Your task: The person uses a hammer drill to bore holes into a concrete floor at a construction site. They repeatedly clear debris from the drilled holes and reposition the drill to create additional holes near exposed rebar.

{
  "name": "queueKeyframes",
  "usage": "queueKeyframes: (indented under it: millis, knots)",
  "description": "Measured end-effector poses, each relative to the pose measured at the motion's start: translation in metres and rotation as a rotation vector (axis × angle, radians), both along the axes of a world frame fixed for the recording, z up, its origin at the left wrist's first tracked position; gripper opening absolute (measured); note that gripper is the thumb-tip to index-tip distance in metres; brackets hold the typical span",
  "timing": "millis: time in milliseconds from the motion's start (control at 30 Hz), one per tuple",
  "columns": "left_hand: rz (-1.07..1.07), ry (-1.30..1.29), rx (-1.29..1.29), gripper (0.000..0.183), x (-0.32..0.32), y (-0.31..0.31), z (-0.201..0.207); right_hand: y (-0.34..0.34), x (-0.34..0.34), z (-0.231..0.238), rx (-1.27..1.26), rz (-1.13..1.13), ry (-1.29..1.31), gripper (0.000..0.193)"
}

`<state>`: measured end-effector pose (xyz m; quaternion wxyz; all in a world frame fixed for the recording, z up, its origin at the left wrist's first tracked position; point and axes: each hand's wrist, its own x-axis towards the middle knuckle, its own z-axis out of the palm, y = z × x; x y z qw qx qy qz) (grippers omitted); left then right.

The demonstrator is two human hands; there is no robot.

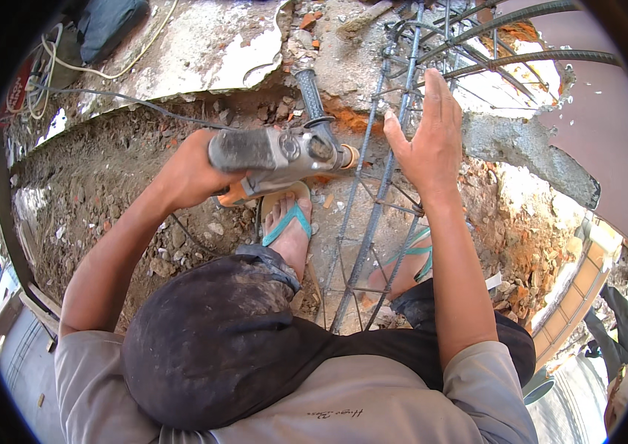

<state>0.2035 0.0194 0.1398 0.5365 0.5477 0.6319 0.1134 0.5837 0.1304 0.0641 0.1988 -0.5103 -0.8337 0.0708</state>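
As the head view shows, the power drill point(277, 152) lies between the two hands, just right of the left hand point(194, 172) and left of the right hand point(432, 144). The left hand, the nearer, is closed around its rear grip; the right hand is spread wide, thumb apart from fingers, with nothing visible in it. Whether it touches the metal bar cage point(379, 198) beside it cannot be told. The governing relation appears to be drill to cage: the drill's long axis runs crosswise, nearly level, its nose point(349, 155) pointing right toward the bars. The cage's long axis runs away from the person, leaning right at its far end. The side handle point(309, 95), ungripped, points away from the person.
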Motion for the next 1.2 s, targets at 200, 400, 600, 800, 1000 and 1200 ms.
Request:
queueKeyframes:
  millis: [200, 400, 600, 800, 1000, 1200]
  knots:
    - [0.049, 0.077, -0.005, 0.037, -0.031, -0.045, 0.064, -0.002, 0.0, 0.001, -0.011, -0.019, -0.005, 0.098]
    - [0.09, 0.167, -0.081, 0.04, -0.049, -0.055, 0.055, -0.001, -0.003, 0.002, -0.007, -0.019, 0.0, 0.097]
    - [0.1, -0.004, -0.101, 0.044, -0.075, -0.043, 0.016, 0.0, -0.004, 0.003, 0.018, 0.005, -0.008, 0.097]
    - [0.094, 0.069, -0.001, 0.044, -0.083, -0.039, 0.006, -0.001, -0.005, 0.002, 0.025, 0.008, -0.026, 0.096]
    - [0.063, -0.013, -0.025, 0.04, -0.064, -0.023, 0.013, 0.0, -0.006, 0.002, 0.032, 0.007, -0.035, 0.096]
    - [-0.02, 0.283, 0.15, 0.029, -0.039, -0.026, 0.057, 0.001, -0.004, 0.003, 0.0, -0.016, 0.005, 0.095]
